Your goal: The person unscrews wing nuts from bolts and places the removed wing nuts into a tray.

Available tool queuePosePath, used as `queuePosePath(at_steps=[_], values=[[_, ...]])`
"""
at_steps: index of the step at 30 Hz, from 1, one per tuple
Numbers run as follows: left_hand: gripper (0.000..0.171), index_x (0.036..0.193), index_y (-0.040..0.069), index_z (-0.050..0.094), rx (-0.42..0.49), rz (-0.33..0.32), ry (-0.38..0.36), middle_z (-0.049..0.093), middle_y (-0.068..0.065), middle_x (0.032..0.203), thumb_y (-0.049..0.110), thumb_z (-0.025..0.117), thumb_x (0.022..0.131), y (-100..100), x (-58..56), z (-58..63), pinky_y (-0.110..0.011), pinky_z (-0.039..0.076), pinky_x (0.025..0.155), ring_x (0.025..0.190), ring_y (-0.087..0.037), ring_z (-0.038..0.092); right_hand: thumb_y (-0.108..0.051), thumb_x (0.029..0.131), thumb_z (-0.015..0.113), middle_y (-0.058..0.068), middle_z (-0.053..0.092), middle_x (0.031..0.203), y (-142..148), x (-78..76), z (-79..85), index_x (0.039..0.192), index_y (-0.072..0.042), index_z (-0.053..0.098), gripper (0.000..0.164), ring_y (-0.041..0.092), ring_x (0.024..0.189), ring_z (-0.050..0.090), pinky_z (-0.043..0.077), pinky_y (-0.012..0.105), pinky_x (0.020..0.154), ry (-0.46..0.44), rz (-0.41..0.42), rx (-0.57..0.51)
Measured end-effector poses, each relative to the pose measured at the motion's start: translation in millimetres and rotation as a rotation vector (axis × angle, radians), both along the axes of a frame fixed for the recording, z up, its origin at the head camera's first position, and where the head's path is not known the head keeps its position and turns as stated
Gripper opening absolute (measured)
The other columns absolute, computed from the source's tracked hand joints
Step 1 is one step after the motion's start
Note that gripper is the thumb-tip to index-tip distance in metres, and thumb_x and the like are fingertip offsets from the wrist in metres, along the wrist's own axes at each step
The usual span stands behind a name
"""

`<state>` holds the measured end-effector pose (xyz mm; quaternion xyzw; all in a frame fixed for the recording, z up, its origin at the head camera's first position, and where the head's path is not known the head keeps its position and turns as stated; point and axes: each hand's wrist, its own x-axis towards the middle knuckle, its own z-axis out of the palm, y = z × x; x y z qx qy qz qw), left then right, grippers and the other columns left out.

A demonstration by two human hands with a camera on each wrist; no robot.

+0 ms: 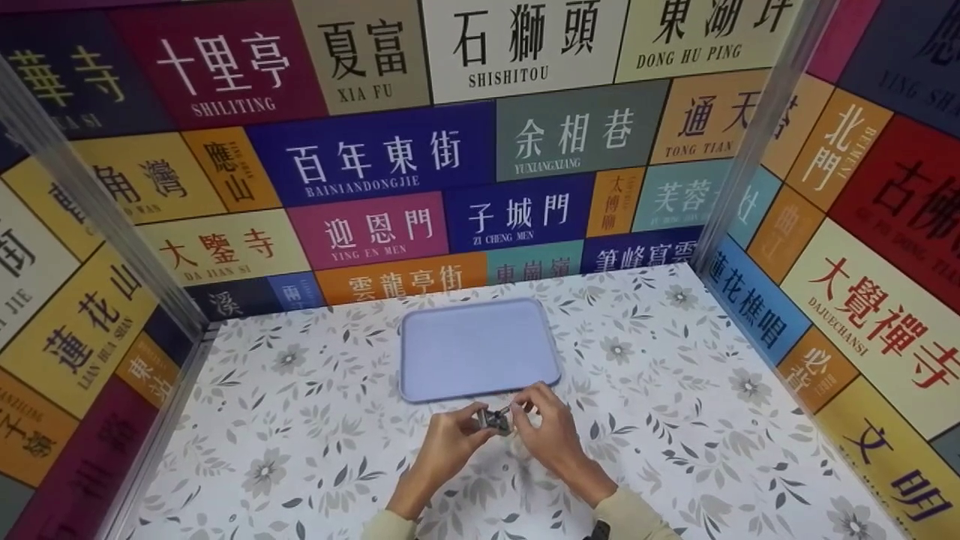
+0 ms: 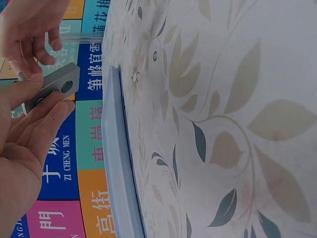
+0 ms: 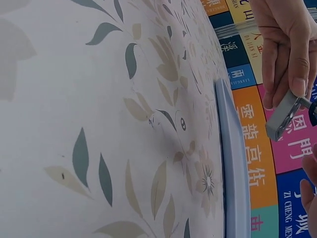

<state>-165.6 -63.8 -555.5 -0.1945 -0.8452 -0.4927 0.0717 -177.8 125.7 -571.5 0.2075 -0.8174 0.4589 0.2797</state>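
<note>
Metal block [image 3: 282, 116] is in the air between the two hands, above the flowered table [image 1: 337, 420] and just on the person's side of the blue tray [image 1: 480, 349]. Left hand [image 1: 448, 441] grips one end: thumb on one side, fingers on the other. Long axis runs out from that grip to the right, sloping down; free end has a round hole, seen in the left wrist view. Threaded bolt [image 3: 305, 102] stands up off the block right by the left thumb, dark round part [image 3: 313, 113] at its upper end. Right hand [image 1: 551, 427] comes in from the right, above the free end, thumb and index together at the bolt. Reads as a pinch; exact contact is hidden. Left is nearer the block, forearms angled inward, right wrist bent in.
</note>
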Motion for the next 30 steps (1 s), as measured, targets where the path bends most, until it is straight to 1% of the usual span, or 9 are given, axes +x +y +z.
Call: queuePosePath(at_steps=[3,6,8,11,15,20,24,26,30], values=[[0.035,0.116,-0.004,0.071,0.009,-0.006,-0.008,0.077,-0.014,0.083,0.005,0.079,0.083,-0.1,-0.2,-0.2,-0.018,0.057,0.062,0.071,-0.016,0.075,-0.007,0.089,0.072,-0.009,0.057,0.076,-0.2,0.8,-0.6,0.075,-0.018,0.059,0.022,0.011,0.068,0.056,0.045,0.023,0.063,-0.008,-0.039,0.026],[0.035,0.116,-0.004,0.071,0.013,-0.005,-0.019,0.078,-0.014,0.084,0.005,0.079,0.083,0.0,0.1,0.7,-0.018,0.057,0.062,0.072,-0.017,0.075,-0.013,0.09,0.073,-0.011,0.054,0.07,-0.8,2.3,-0.6,0.069,-0.021,0.057,0.028,0.011,0.063,0.053,0.043,0.022,0.062,-0.029,-0.037,0.046],[0.035,0.116,-0.004,0.071,0.007,-0.001,-0.021,0.078,-0.014,0.084,0.006,0.079,0.084,0.1,0.0,1.0,-0.018,0.057,0.062,0.072,-0.016,0.075,-0.016,0.091,0.073,-0.013,0.055,0.07,-1.2,3.5,0.1,0.069,-0.023,0.058,0.027,0.008,0.064,0.053,0.044,0.024,0.063,-0.056,-0.021,0.05],[0.034,0.116,-0.004,0.071,-0.006,0.001,-0.014,0.078,-0.013,0.084,0.005,0.079,0.084,0.0,-0.4,1.1,-0.018,0.057,0.063,0.072,-0.015,0.074,-0.021,0.091,0.074,-0.015,0.058,0.075,-1.8,4.3,1.1,0.073,-0.026,0.062,0.022,0.003,0.069,0.054,0.046,0.027,0.066,-0.094,0.011,0.042],[0.033,0.115,-0.003,0.071,-0.006,-0.009,-0.014,0.078,-0.013,0.084,0.006,0.079,0.084,-0.4,-0.8,0.5,-0.017,0.056,0.062,0.071,-0.014,0.074,-0.023,0.09,0.075,-0.015,0.062,0.08,-2.4,3.2,1.2,0.079,-0.026,0.066,0.015,0.002,0.075,0.056,0.048,0.029,0.069,-0.111,0.038,0.037],[0.027,0.111,0.001,0.073,0.001,-0.017,-0.033,0.078,-0.011,0.082,0.008,0.078,0.085,-0.7,-0.2,-0.6,-0.016,0.054,0.06,0.07,-0.012,0.074,-0.021,0.089,0.076,-0.013,0.063,0.085,-1.6,2.3,0.6,0.082,-0.026,0.067,0.012,0.008,0.077,0.058,0.048,0.027,0.07,-0.107,0.044,0.043],[0.029,0.112,0.0,0.073,0.0,-0.012,-0.017,0.077,-0.011,0.08,0.009,0.079,0.085,-0.5,0.0,-0.2,-0.016,0.053,0.058,0.066,-0.008,0.07,-0.015,0.087,0.077,-0.009,0.064,0.088,-1.5,1.9,1.3,0.087,-0.021,0.069,0.01,0.015,0.079,0.061,0.049,0.027,0.072,-0.08,0.064,0.051],[0.03,0.112,-0.002,0.073,0.002,-0.014,-0.011,0.077,-0.012,0.08,0.009,0.079,0.085,-0.1,0.2,0.2,-0.016,0.052,0.058,0.066,-0.008,0.07,-0.011,0.085,0.077,-0.007,0.064,0.09,-1.6,1.6,2.0,0.09,-0.017,0.069,0.011,0.015,0.081,0.061,0.05,0.028,0.073,-0.055,0.083,0.057],[0.031,0.113,-0.003,0.072,0.013,-0.027,-0.018,0.078,-0.014,0.085,0.007,0.079,0.084,0.5,0.8,0.5,-0.016,0.054,0.06,0.07,-0.012,0.073,-0.003,0.082,0.077,-0.004,0.064,0.094,-1.5,0.7,2.6,0.095,-0.012,0.069,0.017,0.012,0.084,0.061,0.052,0.028,0.074,-0.004,0.125,0.072]])
